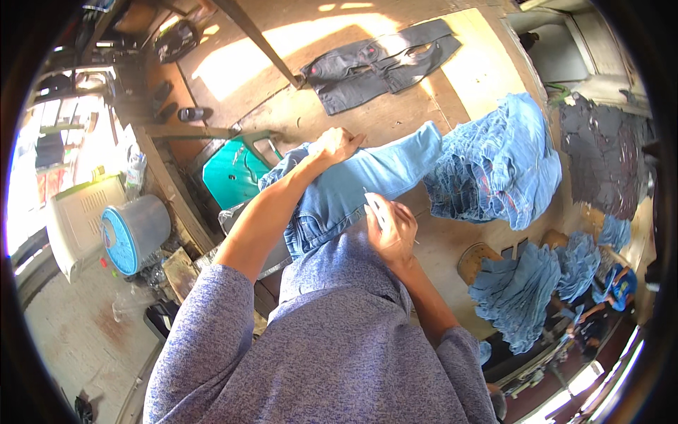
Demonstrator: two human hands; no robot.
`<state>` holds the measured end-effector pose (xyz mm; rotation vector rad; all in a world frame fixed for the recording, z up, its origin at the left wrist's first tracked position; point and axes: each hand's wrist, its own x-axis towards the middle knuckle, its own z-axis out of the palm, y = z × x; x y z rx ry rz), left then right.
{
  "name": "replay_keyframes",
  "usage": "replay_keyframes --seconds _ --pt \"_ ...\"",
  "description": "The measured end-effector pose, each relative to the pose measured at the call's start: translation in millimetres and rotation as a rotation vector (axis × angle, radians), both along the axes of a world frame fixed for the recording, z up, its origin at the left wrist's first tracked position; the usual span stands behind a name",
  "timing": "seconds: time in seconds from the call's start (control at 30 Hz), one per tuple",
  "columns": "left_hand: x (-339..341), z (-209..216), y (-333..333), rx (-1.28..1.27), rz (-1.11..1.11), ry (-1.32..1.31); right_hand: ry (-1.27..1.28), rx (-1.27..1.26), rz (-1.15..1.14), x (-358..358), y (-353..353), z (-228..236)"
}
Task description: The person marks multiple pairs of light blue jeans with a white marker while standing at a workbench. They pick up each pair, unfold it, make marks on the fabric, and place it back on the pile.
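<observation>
Light-blue jeans (367, 173) lie across my lap, one leg stretching off to the right and the waistband end bunched near my waist. My left hand (336, 147) is closed on the far edge of the denim, its thumb pointing right. At the near edge, my right hand (393, 230) is closed around a small slim white tool (380, 210) with a thin pointed tip toward the cloth. The exact kind of tool cannot be made out. A large heap of light-blue jeans (498, 166) touches or nearly touches the far end of the stretched leg.
Black trousers (385, 67) lie on the floor ahead. A teal plastic chair (233, 173) and a clear bucket with a blue lid (134, 233) stand left. More denim piles (519, 297) rest at right, below a dark cloth stack (604, 159). Another person (600, 311) is at far right.
</observation>
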<state>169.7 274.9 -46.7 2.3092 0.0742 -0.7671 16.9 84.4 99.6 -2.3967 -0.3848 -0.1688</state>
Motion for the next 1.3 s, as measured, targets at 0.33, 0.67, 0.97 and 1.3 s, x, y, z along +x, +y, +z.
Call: replay_keyframes --seconds 0.33,0.67,0.97,1.3 --pt "0.8 6.9 -1.3 -0.041 -0.042 -0.131 -0.042 -0.140 0.128 35.9 6.8 -20.0" --pt "0.2 12.0 -4.1 0.011 -0.020 -0.210 -0.064 -0.200 0.194 43.4 13.4 -42.1" --pt "0.9 18.7 -5.4 0.052 -0.026 -0.152 -0.080 -0.219 0.196 47.4 16.4 -45.8" --pt "1.7 13.5 -7.7 0.078 -0.003 -0.072 0.072 -0.253 0.199 46.7 18.3 -37.1"
